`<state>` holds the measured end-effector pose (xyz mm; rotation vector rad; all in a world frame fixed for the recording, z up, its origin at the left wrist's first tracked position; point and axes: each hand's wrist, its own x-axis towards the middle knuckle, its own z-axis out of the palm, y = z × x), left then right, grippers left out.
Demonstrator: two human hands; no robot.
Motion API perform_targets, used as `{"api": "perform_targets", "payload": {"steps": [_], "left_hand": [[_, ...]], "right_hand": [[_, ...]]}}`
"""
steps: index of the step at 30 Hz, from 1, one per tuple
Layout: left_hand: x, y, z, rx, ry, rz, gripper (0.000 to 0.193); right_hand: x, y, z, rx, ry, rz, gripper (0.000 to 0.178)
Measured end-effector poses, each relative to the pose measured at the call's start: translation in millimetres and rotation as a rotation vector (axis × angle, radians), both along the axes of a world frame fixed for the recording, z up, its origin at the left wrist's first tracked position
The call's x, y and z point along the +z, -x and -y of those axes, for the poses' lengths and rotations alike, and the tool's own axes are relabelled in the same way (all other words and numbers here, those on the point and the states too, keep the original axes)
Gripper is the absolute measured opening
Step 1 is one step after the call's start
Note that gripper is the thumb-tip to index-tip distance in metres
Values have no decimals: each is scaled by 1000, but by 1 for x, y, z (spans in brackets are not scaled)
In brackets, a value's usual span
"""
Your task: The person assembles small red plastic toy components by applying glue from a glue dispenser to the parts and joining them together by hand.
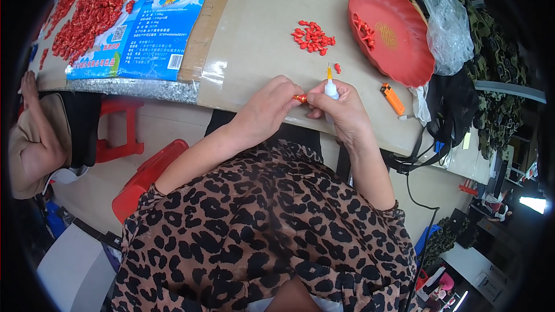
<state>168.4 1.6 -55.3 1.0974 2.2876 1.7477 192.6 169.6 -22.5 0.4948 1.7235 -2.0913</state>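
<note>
Over the table's near edge my two hands meet at the fingertips. My left hand [270, 101] pinches a small shiny red piece [299, 98] with gold-coloured marks. The thumb of my right hand [345, 110] reaches the same piece from the other side. Held upright in the right hand is a small white glue bottle [330, 90] with a narrow yellow nozzle; the fingers hide its lower part. One loose red piece [337, 68] lies just beyond the nozzle. Farther off is a small pile of similar red pieces [312, 38].
A scalloped red tray [399, 52] with several red pieces sits at the right, near an orange lighter [392, 99] and a clear plastic bag [448, 29]. Many red pieces [95, 20] cover the far left, beside blue printed cardboard [156, 40]. Another person's arm [40, 121] rests at left.
</note>
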Motion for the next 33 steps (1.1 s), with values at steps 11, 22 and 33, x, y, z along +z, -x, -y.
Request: {"api": "perform_targets", "payload": {"steps": [11, 22, 33], "left_hand": [[-6, -2, -1, 24, 48, -84, 14], [5, 9, 1, -55, 80, 226, 11], [8, 11, 2, -98, 91, 317, 11]], "right_hand": [[1, 1, 3, 10, -34, 13, 8], [0, -2, -1, -18, -32, -33, 11], [1, -2, -1, 16, -61, -35, 13]]}}
